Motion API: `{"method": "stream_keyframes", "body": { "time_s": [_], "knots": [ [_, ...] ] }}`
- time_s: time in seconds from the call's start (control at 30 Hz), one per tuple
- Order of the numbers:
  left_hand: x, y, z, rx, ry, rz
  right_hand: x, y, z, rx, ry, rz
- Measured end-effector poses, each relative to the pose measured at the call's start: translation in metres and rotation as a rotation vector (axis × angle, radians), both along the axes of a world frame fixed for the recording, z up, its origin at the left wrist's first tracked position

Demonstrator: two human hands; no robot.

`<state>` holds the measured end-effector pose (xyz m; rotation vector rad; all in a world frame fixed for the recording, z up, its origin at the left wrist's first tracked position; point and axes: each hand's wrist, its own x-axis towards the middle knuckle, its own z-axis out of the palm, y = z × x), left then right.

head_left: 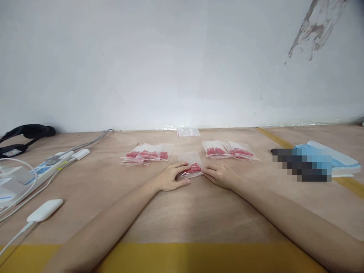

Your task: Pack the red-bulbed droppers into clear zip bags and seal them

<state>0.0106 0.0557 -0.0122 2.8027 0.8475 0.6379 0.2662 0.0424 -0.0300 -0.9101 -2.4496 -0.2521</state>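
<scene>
A small clear plastic bag with red pieces inside lies flat on the brown table, held at its near edge between both hands. My left hand pinches its left side with thumb and fingers. My right hand touches its right side. A pile of similar filled bags lies to the left beyond my left hand. Another group of filled bags lies to the right beyond my right hand. An empty clear bag rests near the wall.
A power strip with plugged cables and a white adapter sit at the left. A black strap lies far left. Blue and white sheets lie at right. A yellow band runs along the near table edge.
</scene>
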Motion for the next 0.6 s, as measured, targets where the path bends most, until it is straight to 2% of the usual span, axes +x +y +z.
{"method": "stream_keyframes", "body": {
  "time_s": [0.13, 0.23, 0.33, 0.47, 0.6],
  "knots": [
    [-0.003, 0.000, -0.006, 0.214, -0.057, -0.050, 0.002, -0.002, -0.003, -0.016, 0.006, -0.083],
    [-0.004, 0.000, -0.006, 0.408, 0.027, -0.095, 0.002, -0.004, -0.001, 0.013, -0.032, -0.118],
    [-0.004, 0.002, -0.005, 0.540, 0.128, -0.066, -0.001, -0.004, 0.002, 0.079, -0.103, -0.114],
    [-0.005, 0.005, -0.004, 0.582, 0.195, -0.045, -0.004, -0.003, 0.006, 0.165, -0.137, -0.094],
    [-0.006, 0.005, -0.004, 0.572, 0.172, -0.017, -0.004, -0.001, 0.008, 0.228, -0.154, -0.070]
  ]
}}
